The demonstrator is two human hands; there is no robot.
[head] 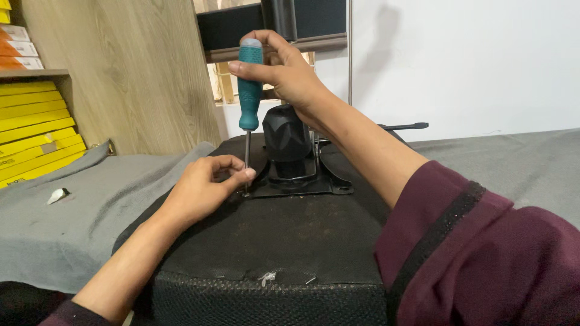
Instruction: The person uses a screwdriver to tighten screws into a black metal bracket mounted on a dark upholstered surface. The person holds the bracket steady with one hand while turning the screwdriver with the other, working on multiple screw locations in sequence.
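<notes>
Right hand [290, 75] grasps ribbed teal screwdriver [249, 90] upright.

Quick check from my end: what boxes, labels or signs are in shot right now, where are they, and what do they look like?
Yellow boxes: flat, long, stacked slanting in the wooden shelf at far left, below the shelf board.
Orange-and-white boxes: flat, stacked on the shelf board at top left, white end labels facing out.
Yellow box edge: top left corner, mostly cut off.
No signs or screens visible.
</notes>
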